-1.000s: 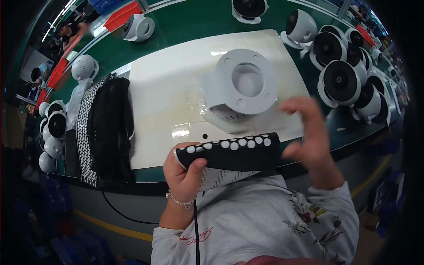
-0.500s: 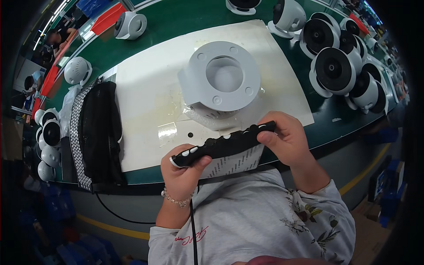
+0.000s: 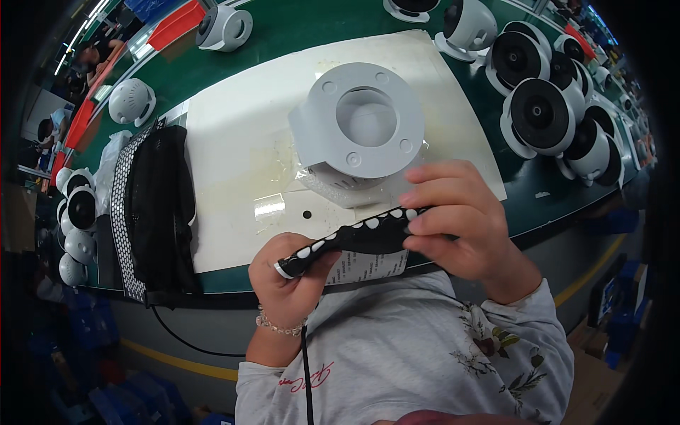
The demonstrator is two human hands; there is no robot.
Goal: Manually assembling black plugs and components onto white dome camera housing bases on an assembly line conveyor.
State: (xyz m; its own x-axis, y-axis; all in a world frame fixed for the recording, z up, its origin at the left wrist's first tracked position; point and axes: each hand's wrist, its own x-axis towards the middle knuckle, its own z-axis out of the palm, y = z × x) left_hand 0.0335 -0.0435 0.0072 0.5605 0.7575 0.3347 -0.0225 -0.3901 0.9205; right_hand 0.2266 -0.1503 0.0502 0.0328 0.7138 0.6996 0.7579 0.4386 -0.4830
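Note:
My left hand [image 3: 285, 276] is closed round the left end of a bent black sheet [image 3: 372, 237] with a row of white round spots along its upper edge and a printed white backing below. At the sheet's right end, my right hand [image 3: 460, 219] has thumb and a fingertip close together, with something small and dark between them that I cannot make out. Its other fingers are raised. Beyond both hands, a white ring-shaped housing [image 3: 312, 138] with a large round opening rests on clear bubble wrap [image 3: 336, 190]. A small black disc [image 3: 307, 214] lies to its near left.
A pale mat [image 3: 234, 142] covers the middle of the green table [image 3: 283, 32]. Many white round devices with black fronts [image 3: 536, 113] crowd the right side; others [image 3: 78, 209] stand at left. A black mesh-edged bag [image 3: 163, 212] lies left of the mat. Red trays [image 3: 177, 25] line the far left.
My right hand has shifted its grip at the sheet's right end, its fingers now lifted and spread more. More white spots show on the sheet's edge. My left hand keeps its hold.

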